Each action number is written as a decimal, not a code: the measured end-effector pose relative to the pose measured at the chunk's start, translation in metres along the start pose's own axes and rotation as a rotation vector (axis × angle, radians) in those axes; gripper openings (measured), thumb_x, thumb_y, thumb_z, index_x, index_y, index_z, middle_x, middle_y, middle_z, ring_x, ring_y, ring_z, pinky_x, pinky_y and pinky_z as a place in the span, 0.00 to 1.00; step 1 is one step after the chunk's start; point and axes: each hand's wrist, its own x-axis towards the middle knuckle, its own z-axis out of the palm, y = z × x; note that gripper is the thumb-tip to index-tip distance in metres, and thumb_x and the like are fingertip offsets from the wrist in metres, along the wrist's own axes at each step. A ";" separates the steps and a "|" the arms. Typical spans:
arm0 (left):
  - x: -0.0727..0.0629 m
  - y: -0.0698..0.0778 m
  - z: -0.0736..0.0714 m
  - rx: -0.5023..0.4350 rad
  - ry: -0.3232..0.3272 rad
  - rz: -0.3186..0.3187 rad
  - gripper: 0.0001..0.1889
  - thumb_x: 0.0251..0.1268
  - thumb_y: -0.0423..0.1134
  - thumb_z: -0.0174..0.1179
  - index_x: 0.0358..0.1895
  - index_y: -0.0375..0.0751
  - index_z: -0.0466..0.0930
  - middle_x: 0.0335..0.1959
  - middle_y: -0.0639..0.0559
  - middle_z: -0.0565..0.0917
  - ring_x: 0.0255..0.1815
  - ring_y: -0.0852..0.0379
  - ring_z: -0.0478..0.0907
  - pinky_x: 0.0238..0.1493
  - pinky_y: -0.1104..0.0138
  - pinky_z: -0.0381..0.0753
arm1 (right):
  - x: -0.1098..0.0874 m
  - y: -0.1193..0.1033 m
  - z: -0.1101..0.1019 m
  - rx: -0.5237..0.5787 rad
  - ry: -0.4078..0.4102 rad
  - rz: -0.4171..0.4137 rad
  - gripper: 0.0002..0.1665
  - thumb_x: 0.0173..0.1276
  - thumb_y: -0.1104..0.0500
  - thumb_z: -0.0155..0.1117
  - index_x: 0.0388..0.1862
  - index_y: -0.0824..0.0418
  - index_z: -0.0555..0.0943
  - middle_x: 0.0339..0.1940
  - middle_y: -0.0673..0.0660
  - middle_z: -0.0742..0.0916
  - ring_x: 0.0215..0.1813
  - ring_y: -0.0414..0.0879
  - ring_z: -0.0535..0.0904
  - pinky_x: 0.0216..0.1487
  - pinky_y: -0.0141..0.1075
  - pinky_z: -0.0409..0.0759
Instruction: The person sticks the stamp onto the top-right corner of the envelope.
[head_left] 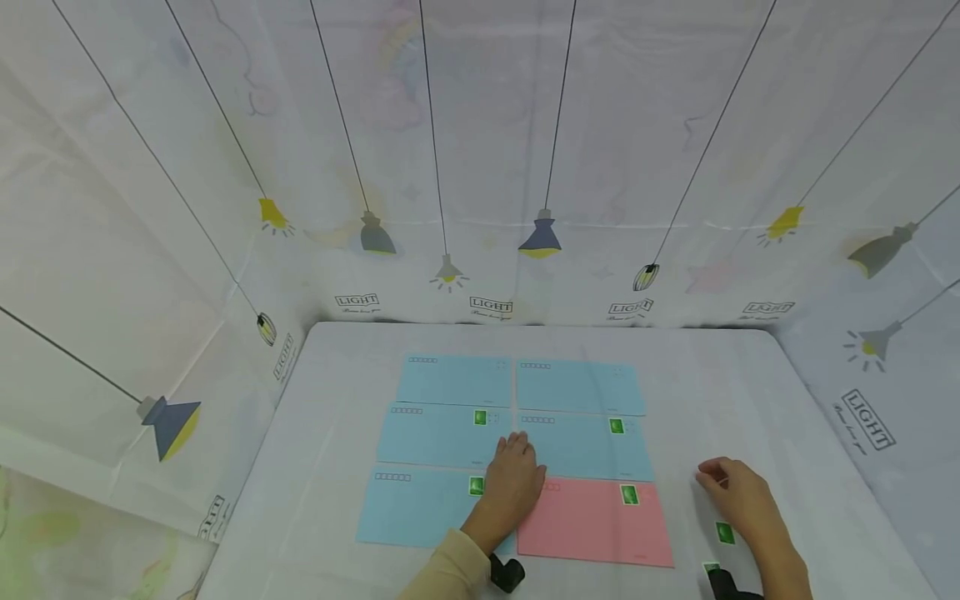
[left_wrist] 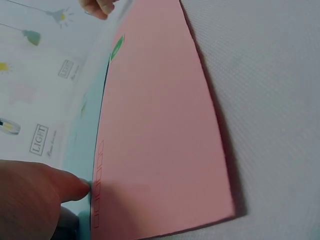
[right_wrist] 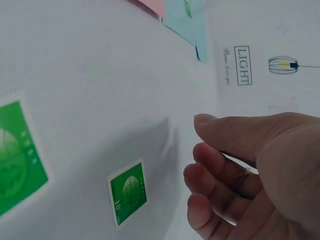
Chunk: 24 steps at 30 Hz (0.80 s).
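My left hand (head_left: pixel 512 477) rests across the inner edges of the blue envelopes, beside the pink envelope (head_left: pixel 600 533), its fingers fairly straight. In the left wrist view, the thumb (left_wrist: pixel 75 187) lies by the pink envelope's row of printed boxes. Green stamps sit on the pink envelope (head_left: pixel 629 495), the lower left blue envelope (head_left: pixel 420 508) and both middle blue envelopes (head_left: pixel 585 450). Above the table at the right, my right hand (head_left: pixel 738 496) hovers with loosely bent fingers and nothing visible between them. Near it lie a loose green stamp (right_wrist: pixel 128 192) and another stamp (right_wrist: pixel 17 157).
Two blue envelopes without stamps, left (head_left: pixel 457 383) and right (head_left: pixel 577 390), form the back row. Black wrist mounts show at the left wrist (head_left: pixel 507 573) and right wrist (head_left: pixel 727 583). A white curtain (head_left: pixel 487 167) printed with lamps hangs behind the white table (head_left: pixel 315 467).
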 end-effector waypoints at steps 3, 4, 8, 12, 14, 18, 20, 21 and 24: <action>0.000 0.000 0.000 0.000 0.005 0.000 0.25 0.75 0.51 0.56 0.60 0.33 0.80 0.67 0.43 0.79 0.71 0.49 0.74 0.72 0.57 0.73 | -0.005 0.010 -0.002 -0.007 -0.064 0.036 0.20 0.70 0.56 0.63 0.51 0.72 0.80 0.41 0.63 0.85 0.43 0.55 0.82 0.42 0.49 0.82; 0.000 0.000 0.000 0.000 0.005 0.001 0.25 0.75 0.51 0.55 0.60 0.33 0.80 0.67 0.43 0.78 0.71 0.49 0.74 0.72 0.57 0.73 | -0.007 0.014 -0.002 -0.007 -0.090 0.051 0.22 0.69 0.55 0.64 0.52 0.73 0.79 0.41 0.64 0.85 0.43 0.55 0.82 0.42 0.49 0.82; 0.000 0.000 0.000 -0.017 0.017 0.002 0.25 0.74 0.50 0.57 0.59 0.32 0.80 0.66 0.43 0.79 0.70 0.49 0.75 0.71 0.57 0.74 | -0.013 0.027 -0.002 -0.016 -0.186 0.136 0.28 0.64 0.52 0.71 0.53 0.72 0.78 0.43 0.66 0.85 0.45 0.57 0.81 0.45 0.51 0.81; 0.000 0.000 0.000 -0.032 0.020 0.003 0.24 0.74 0.50 0.57 0.59 0.31 0.80 0.66 0.43 0.79 0.70 0.49 0.75 0.71 0.57 0.74 | -0.021 0.035 -0.003 -0.020 -0.222 0.182 0.29 0.60 0.51 0.74 0.50 0.71 0.79 0.42 0.66 0.84 0.45 0.56 0.80 0.46 0.52 0.80; 0.001 -0.001 0.001 -0.032 0.013 0.003 0.24 0.74 0.50 0.56 0.59 0.31 0.80 0.66 0.43 0.79 0.70 0.49 0.75 0.72 0.57 0.74 | -0.025 0.037 -0.005 -0.020 -0.225 0.175 0.29 0.59 0.50 0.74 0.48 0.71 0.79 0.40 0.65 0.84 0.44 0.55 0.80 0.46 0.52 0.80; 0.002 -0.002 0.003 -0.029 0.001 0.001 0.24 0.75 0.51 0.56 0.59 0.32 0.80 0.66 0.43 0.79 0.71 0.50 0.74 0.72 0.58 0.73 | -0.029 0.039 -0.008 0.000 -0.247 0.163 0.30 0.56 0.48 0.76 0.46 0.70 0.80 0.39 0.61 0.85 0.42 0.52 0.79 0.45 0.51 0.79; 0.002 -0.002 0.002 -0.030 0.000 0.001 0.24 0.74 0.51 0.56 0.58 0.32 0.81 0.66 0.44 0.79 0.70 0.50 0.75 0.72 0.58 0.74 | -0.030 0.039 -0.007 0.016 -0.259 0.170 0.29 0.56 0.48 0.76 0.46 0.69 0.80 0.39 0.60 0.85 0.42 0.51 0.79 0.46 0.50 0.79; 0.002 -0.002 0.002 -0.030 0.000 0.001 0.24 0.74 0.51 0.56 0.58 0.32 0.81 0.66 0.44 0.79 0.70 0.50 0.75 0.72 0.58 0.74 | -0.030 0.039 -0.006 0.023 -0.264 0.176 0.28 0.56 0.49 0.76 0.45 0.69 0.80 0.38 0.60 0.85 0.42 0.51 0.79 0.45 0.50 0.79; 0.002 -0.002 -0.001 -0.043 0.004 0.003 0.24 0.74 0.50 0.57 0.57 0.31 0.81 0.65 0.43 0.80 0.70 0.49 0.75 0.71 0.58 0.74 | -0.031 0.041 -0.004 0.030 -0.265 0.187 0.25 0.56 0.51 0.76 0.44 0.68 0.81 0.37 0.59 0.85 0.41 0.50 0.79 0.44 0.49 0.79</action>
